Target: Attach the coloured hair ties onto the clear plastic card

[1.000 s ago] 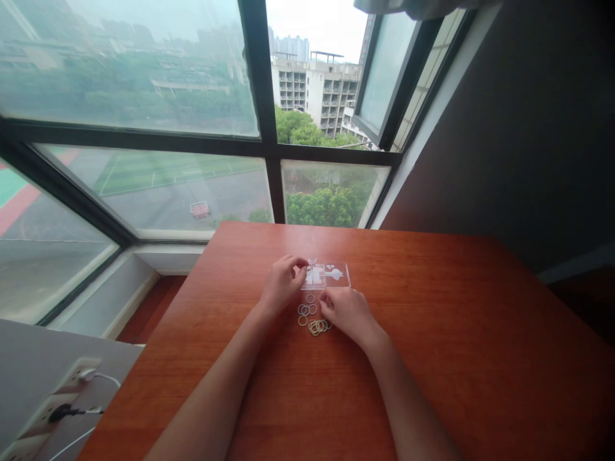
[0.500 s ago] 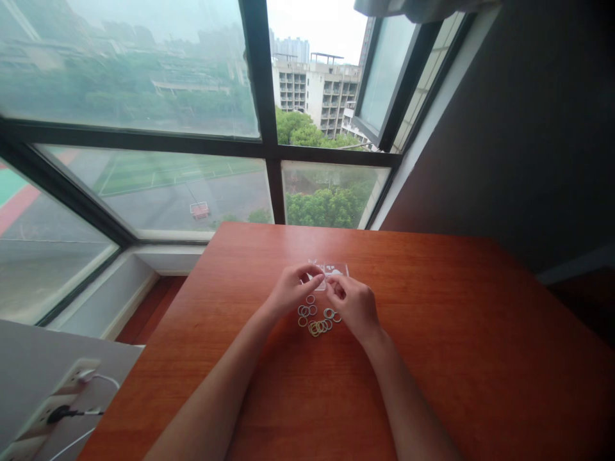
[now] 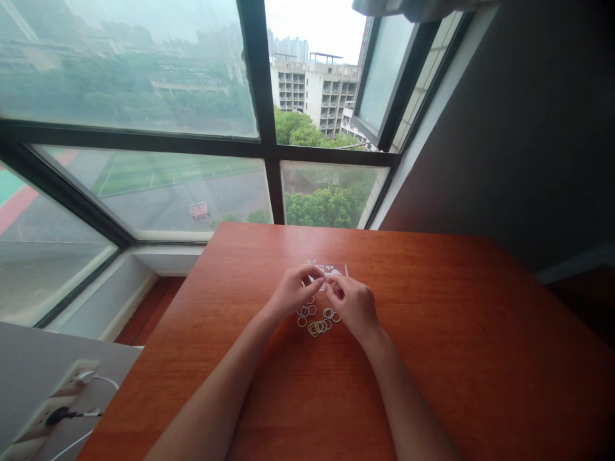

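My left hand [image 3: 294, 291] and my right hand [image 3: 355, 304] meet above the middle of the table, thumbs and fingers pinched close together. Whatever sits between the fingertips is too small to make out. Behind the fingers lies a clear, flat packet or sheet with white print [image 3: 340, 269], partly covered by both hands. Several thin, pale rings [image 3: 327, 324], some yellowish and some whitish or greenish, lie loose on the wood just below the hands. A few of them overlap, and my right hand hides part of the group.
The reddish-brown wooden table [image 3: 461, 339] runs up to a dark-framed window [image 3: 271, 150]. At lower left, a wall socket strip [image 3: 72, 390] has plugs and white cords. A dark wall [image 3: 504, 128] rises to the right.
Both hands stay nearly in place with the fingertips together. My left hand has dipped very slightly, covering more of the uppermost ring.
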{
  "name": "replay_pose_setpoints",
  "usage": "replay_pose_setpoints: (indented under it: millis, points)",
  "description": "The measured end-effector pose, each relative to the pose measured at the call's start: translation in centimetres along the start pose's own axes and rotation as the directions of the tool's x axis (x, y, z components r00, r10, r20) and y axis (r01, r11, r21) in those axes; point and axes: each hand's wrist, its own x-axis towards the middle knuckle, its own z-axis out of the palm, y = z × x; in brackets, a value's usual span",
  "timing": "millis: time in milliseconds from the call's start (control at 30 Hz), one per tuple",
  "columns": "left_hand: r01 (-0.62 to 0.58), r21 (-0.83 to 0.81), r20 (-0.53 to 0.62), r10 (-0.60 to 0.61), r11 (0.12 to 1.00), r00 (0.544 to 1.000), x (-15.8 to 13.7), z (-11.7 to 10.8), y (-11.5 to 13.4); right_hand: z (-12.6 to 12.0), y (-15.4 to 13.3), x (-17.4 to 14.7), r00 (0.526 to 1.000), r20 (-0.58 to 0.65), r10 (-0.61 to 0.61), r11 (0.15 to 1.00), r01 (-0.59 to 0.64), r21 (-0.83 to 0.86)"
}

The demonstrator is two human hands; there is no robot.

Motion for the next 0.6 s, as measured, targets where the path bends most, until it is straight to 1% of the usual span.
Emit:
replay_pose_setpoints:
  millis: [67,133,200,267,367,500,600]
  points:
    - [-0.009,0.101,-0.107,0.019,0.995,0.994,0.1,-0.1,-0.2,0.0,0.0,0.0,1.000,0.015,0.000,1.000,0.000,-0.003]
    - [-0.003,0.209,-0.205,0.046,0.978,0.978,0.2,-0.3,-0.5,0.0,0.0,0.0,0.999,0.035,-0.001,1.000,0.002,-0.014]
    - [0.014,0.303,-0.255,0.068,0.953,0.965,0.4,-0.4,-0.8,0.1,-0.1,0.0,0.998,0.058,-0.005,1.000,0.007,-0.026]
    - [0.036,0.373,-0.272,0.072,0.927,0.960,0.6,-0.3,-1.1,0.2,-0.2,-0.1,0.996,0.088,-0.011,0.999,0.014,-0.034]
    - [0.061,0.425,-0.275,0.065,0.903,0.959,0.9,0.0,-1.4,0.2,-0.5,-0.1,0.990,0.141,-0.012,0.998,0.020,-0.054]
    - [0.060,0.440,-0.265,0.066,0.896,0.962,0.7,0.1,-1.6,-0.1,-0.8,-0.1,0.975,0.223,-0.008,0.996,0.028,-0.086]
    - [0.058,0.431,-0.260,0.062,0.900,0.964,0.4,-0.2,-1.6,-0.2,-0.9,-0.1,0.956,0.292,-0.031,0.995,0.059,-0.085]
